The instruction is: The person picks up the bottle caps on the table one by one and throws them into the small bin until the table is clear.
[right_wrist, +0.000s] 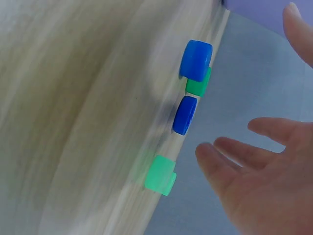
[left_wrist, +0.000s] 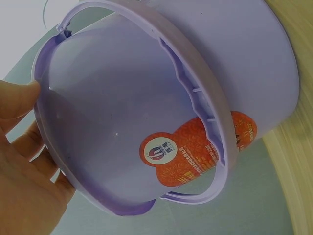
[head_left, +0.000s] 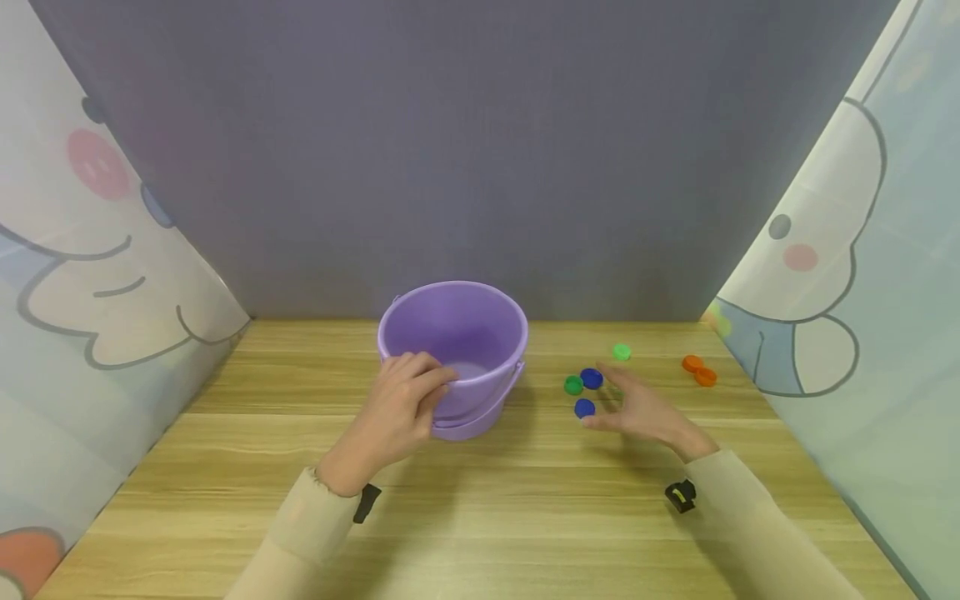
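Note:
A purple bucket point(head_left: 480, 407) stands upright on the wooden table, its handle hanging down at the front. My left hand point(head_left: 401, 404) grips the near rim, thumb on one side of the wall and fingers on the other. In the left wrist view, the bucket wall point(left_wrist: 112, 93) carries a red sticker point(left_wrist: 168, 159). Right of the bucket, my right hand point(head_left: 645, 412) hovers with fingers spread and holds nothing. Close to its fingertips lie two blue bottle caps point(head_left: 592, 378) and a dark green cap point(head_left: 573, 385). Light green caps point(right_wrist: 160, 174) show in the right wrist view.
Another light green cap point(head_left: 622, 352) lies farther back. Two orange caps point(head_left: 706, 377) sit together near the table's right edge. A grey panel point(head_left: 480, 167) rises behind the table point(head_left: 300, 375), with cartoon-printed sheets at both sides.

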Demonstrator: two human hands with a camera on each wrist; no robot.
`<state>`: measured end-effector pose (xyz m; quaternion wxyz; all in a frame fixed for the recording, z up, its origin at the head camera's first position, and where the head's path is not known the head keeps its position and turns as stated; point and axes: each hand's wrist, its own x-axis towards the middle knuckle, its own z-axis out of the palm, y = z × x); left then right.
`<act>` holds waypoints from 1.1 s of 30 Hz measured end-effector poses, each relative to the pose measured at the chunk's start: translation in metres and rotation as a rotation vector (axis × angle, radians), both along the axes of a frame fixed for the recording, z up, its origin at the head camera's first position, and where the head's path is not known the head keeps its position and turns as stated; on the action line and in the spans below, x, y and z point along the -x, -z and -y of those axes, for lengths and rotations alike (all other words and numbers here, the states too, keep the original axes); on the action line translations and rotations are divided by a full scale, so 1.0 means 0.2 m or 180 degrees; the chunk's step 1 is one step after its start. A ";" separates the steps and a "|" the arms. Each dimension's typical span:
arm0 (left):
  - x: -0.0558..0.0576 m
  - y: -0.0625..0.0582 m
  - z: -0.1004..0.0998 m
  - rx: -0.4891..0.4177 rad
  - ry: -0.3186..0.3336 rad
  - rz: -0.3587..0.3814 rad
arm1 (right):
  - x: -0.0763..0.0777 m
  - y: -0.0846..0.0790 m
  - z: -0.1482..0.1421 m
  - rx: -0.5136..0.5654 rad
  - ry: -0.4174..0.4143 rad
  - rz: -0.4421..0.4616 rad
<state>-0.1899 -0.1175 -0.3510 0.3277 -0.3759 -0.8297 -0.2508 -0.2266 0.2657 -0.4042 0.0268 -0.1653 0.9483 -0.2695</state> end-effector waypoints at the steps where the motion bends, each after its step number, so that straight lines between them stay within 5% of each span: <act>1: 0.00 0.00 0.00 -0.0002 0.0002 -0.0003 | 0.00 0.00 0.00 -0.0005 -0.0004 -0.0013; 18: -0.01 -0.01 0.00 0.0022 -0.0016 -0.0004 | 0.05 0.05 0.02 0.0413 -0.0263 0.0270; 33: -0.01 -0.02 0.00 0.0031 -0.0021 -0.0010 | 0.06 0.07 0.03 0.0121 -0.0274 0.0262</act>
